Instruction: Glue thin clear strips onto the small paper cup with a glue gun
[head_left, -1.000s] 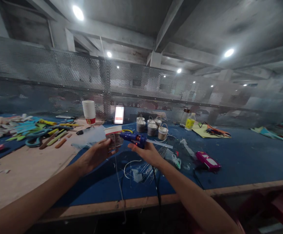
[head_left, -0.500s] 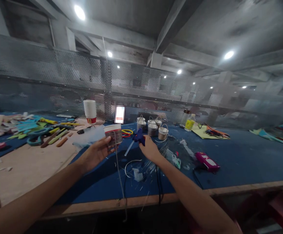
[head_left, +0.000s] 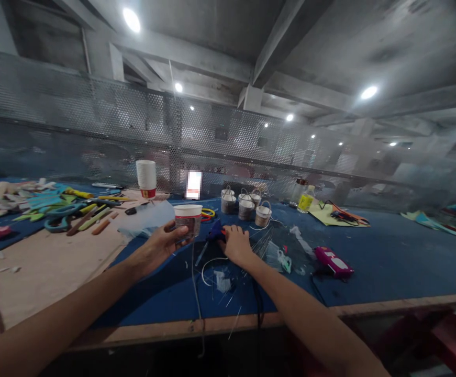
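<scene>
My left hand (head_left: 160, 246) is closed round a small paper cup (head_left: 188, 219) with a white rim and a dark wrapped band, held upright above the blue table mat (head_left: 388, 262). A thin string hangs down from the cup toward the table edge. My right hand (head_left: 235, 243) rests low on the mat, its fingers wrapped on a blue glue gun (head_left: 214, 230) that lies close to the mat beside the cup. The gun's black cord (head_left: 257, 303) runs back over the table edge.
Several small finished cup baskets with handles (head_left: 247, 205) stand behind my hands. A stack of white paper cups (head_left: 146, 178) and scissors and coloured sticks (head_left: 66, 214) lie at the left on a wooden board. A pink glue gun (head_left: 333, 261) lies right. Two bottles (head_left: 304, 196) stand further back.
My right hand has lowered the blue glue gun from beside the cup down to the mat. My left hand has turned the cup upright and kept hold of it.
</scene>
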{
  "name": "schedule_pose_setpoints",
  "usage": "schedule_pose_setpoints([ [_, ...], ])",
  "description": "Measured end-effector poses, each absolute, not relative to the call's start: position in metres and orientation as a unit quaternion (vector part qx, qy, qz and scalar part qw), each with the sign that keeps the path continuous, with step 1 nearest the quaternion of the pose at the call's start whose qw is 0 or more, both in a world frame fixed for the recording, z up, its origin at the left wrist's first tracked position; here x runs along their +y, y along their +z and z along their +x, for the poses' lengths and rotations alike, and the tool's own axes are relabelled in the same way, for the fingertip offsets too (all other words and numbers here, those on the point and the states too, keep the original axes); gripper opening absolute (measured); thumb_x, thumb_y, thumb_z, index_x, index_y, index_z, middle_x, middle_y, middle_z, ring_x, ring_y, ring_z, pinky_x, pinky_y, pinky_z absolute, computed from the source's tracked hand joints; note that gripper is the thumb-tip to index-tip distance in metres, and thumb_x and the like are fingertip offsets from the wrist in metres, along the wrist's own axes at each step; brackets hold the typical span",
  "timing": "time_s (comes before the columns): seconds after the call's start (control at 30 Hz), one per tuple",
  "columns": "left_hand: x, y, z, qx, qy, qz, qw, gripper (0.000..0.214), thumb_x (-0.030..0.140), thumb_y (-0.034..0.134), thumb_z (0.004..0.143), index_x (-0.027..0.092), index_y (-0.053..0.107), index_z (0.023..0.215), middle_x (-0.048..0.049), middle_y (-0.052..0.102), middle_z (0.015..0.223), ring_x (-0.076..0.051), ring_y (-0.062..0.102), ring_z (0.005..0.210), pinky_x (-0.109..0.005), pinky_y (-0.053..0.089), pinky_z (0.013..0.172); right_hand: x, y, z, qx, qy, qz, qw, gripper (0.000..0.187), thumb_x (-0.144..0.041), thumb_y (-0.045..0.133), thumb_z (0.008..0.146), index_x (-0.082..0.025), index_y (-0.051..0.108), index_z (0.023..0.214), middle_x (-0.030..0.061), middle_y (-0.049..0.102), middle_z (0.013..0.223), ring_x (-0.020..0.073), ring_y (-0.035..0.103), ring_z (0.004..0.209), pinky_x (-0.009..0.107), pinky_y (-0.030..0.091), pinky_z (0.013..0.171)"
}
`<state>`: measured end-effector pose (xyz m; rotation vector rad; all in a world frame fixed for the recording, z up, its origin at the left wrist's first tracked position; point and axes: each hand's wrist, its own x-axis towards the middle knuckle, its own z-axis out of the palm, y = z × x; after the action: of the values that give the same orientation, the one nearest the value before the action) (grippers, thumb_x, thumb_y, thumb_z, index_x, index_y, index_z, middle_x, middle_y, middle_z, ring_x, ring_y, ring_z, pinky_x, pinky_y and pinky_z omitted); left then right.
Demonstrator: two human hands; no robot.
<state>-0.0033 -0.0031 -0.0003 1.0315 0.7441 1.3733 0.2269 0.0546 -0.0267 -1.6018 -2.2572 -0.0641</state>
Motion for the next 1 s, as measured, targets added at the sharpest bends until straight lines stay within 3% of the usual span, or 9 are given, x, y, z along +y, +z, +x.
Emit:
schedule_pose_setpoints([
  [0.1,-0.002,0.000,-0.002,0.334,0.595,0.445,0.580,0.037,0.024,0.090,0.080,0.021,0.079,0.116,-0.0093,0.083,0.119,-0.023,0.077,0.104,-0.032,0.060,0.092,0.048,-0.017,0.223,-0.804,-0.003,-0.528,0.274,0.036,-0.030,0.065,0.099,-0.018,0.064,0.134,0.0184,0.065,0.139,0.0355,0.054,0.134,0.053,0.038,0.111],
  [0.2,-0.003,0.001,0.000,0.367,0.602,0.444,0.553,0.042,0.024,0.091,0.077,0.020,0.077,0.116,-0.0098,0.082,0.119,-0.024,0.077,0.102,-0.033,0.061,0.089,0.040,-0.007,0.212,-0.796,0.243,-0.428,0.351,0.027,-0.037,0.064,0.101,-0.020,0.065,0.122,0.0128,0.073,0.126,0.0269,0.065,0.120,0.043,0.047,0.105],
  [0.3,-0.002,0.000,0.000,0.394,0.605,0.448,0.527,0.043,0.026,0.094,0.073,0.022,0.077,0.112,-0.0086,0.082,0.117,-0.026,0.078,0.104,-0.034,0.061,0.089,0.030,-0.004,0.201,-0.716,0.511,-0.321,0.350,0.044,-0.053,0.074,0.091,-0.018,0.062,0.116,0.0099,0.077,0.106,0.0241,0.073,0.099,0.038,0.054,0.091],
  [0.4,0.001,-0.004,-0.001,0.403,0.606,0.451,0.517,0.044,0.025,0.097,0.069,0.023,0.076,0.108,-0.0074,0.083,0.115,-0.027,0.078,0.104,-0.034,0.061,0.091,0.024,-0.003,0.198,-0.642,0.617,-0.295,0.345,0.060,-0.057,0.087,0.075,-0.019,0.059,0.112,0.0041,0.076,0.086,0.0222,0.073,0.085,0.035,0.054,0.084],
  [0.5,0.003,-0.006,0.000,0.403,0.608,0.453,0.512,0.047,0.027,0.098,0.068,0.024,0.076,0.109,-0.0072,0.082,0.116,-0.028,0.077,0.108,-0.035,0.060,0.094,0.025,-0.001,0.202,-0.629,0.590,-0.312,0.398,0.055,-0.053,0.091,0.069,-0.018,0.063,0.102,-0.0019,0.070,0.075,0.0159,0.065,0.071,0.030,0.050,0.076],
  [0.63,0.000,-0.005,0.002,0.382,0.589,0.475,0.530,0.046,0.033,0.094,0.075,0.024,0.077,0.116,-0.0093,0.080,0.124,-0.030,0.074,0.117,-0.036,0.058,0.098,0.033,0.001,0.208,-0.662,0.510,-0.320,0.447,0.035,-0.052,0.078,0.083,-0.018,0.071,0.086,-0.0050,0.059,0.066,0.0118,0.052,0.064,0.026,0.043,0.068],
  [0.77,-0.003,-0.002,0.003,0.379,0.576,0.475,0.547,0.046,0.034,0.091,0.079,0.023,0.077,0.122,-0.0107,0.079,0.130,-0.028,0.074,0.117,-0.034,0.057,0.096,0.035,0.002,0.211,-0.670,0.458,-0.320,0.489,0.037,-0.055,0.068,0.090,-0.019,0.072,0.082,-0.0012,0.068,0.076,0.0144,0.060,0.073,0.027,0.047,0.076],
  [1.0,-0.006,-0.002,0.005,0.342,0.565,0.481,0.577,0.046,0.031,0.087,0.084,0.020,0.077,0.127,-0.0123,0.078,0.135,-0.027,0.075,0.117,-0.030,0.059,0.094,0.038,0.001,0.214,-0.675,0.411,-0.326,0.519,0.034,-0.052,0.068,0.091,-0.020,0.075,0.083,0.0023,0.076,0.087,0.0199,0.069,0.088,0.030,0.050,0.088],
])
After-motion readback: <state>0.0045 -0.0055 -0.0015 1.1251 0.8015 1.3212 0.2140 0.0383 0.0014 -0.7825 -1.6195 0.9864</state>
